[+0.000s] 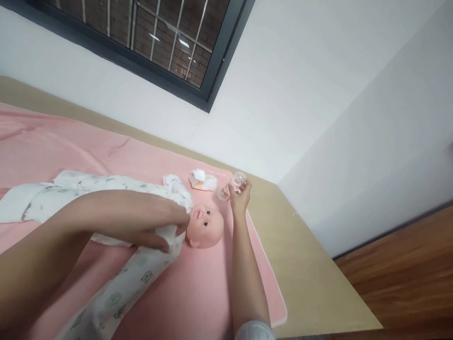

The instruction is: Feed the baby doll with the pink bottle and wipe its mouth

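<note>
A baby doll [205, 230] with a bald head lies on its back, its face turned up, in a white garment [118, 183] with small green prints. My left hand [159, 222] reaches over the doll's upper chest and shoulder, close to its chin. Its thumb is apart from the fingers, and the fingertips rest at the collar and sleeve. Beyond the doll's head, my right hand [241, 196] is closed round a small clear bottle [238, 179], which looks like a baby bottle. My fingers cover part of it.
A pink mat [198, 283] covers much of the pale wooden table [300, 274]. A small crumpled white printed cloth or packet [202, 180] lies between the doll and the bottle. A white wall [283, 94] with a dark-framed window [212, 80] rises behind the table.
</note>
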